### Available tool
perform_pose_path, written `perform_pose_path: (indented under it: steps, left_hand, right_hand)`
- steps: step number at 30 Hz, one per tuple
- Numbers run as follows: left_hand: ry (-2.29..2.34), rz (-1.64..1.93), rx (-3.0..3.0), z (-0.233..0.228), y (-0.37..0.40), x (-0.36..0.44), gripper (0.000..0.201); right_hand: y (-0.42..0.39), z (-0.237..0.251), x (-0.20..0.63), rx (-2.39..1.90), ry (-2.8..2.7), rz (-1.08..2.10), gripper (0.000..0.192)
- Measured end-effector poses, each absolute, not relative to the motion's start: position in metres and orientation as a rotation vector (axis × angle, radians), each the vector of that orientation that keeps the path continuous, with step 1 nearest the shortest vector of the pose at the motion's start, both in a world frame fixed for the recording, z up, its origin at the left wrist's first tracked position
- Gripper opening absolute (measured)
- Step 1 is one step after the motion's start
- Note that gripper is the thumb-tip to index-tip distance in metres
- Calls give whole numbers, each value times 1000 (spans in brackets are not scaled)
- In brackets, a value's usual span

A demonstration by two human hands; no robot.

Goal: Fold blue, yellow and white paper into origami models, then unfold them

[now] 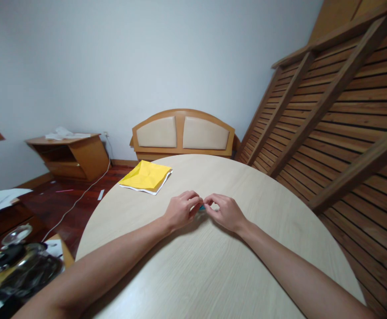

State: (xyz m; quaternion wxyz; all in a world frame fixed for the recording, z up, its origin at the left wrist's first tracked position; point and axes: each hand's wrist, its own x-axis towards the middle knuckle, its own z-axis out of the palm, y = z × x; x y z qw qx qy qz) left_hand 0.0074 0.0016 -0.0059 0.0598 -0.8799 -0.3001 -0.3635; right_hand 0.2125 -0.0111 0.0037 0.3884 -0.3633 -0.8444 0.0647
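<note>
My left hand and my right hand meet at the middle of a round pale wooden table. Between the fingertips of both hands sits a small blue piece, mostly hidden by the fingers; it looks like folded paper. Both hands pinch it, fingers curled, resting on the tabletop. A stack of yellow paper sheets with a white underside lies at the far left rim of the table, apart from my hands.
A wooden headboard with beige pads leans on the wall behind the table. A slatted wooden frame stands on the right. A low wooden cabinet sits on the left, a white cable crosses the floor, and dark clutter lies at bottom left.
</note>
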Motion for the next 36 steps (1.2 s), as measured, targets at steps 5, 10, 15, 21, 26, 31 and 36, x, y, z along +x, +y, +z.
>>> perform_pose_path:
  steps: [5,10,15,21,26,31,36]
  left_hand:
    - [-929,-1112,-2664,-6,1,9,17]
    - [-936,-1121,-2662,-6,1,9,18]
    - [-953,-1123,-2671,-6,1,9,17]
    - [-970,-1153,-2691,-7,1,10,15]
    - [-971,-1168,-2693,-7,1,10,16]
    - [-970,-1186,-2678,-8,2,10,14]
    - [-939,-1156,-2707,-9,4,9,13]
  right_hand:
    - [-11,4,212,-931,-2148,163,7]
    - [-10,4,212,-931,-2140,185,7]
    - [-10,4,212,-951,-2140,176,6]
    - [-8,3,213,-983,-2147,175,5]
    - [-8,3,213,-977,-2143,182,5]
    - [-8,3,213,-983,-2132,162,4]
    - [-8,3,214,-960,-2145,121,3]
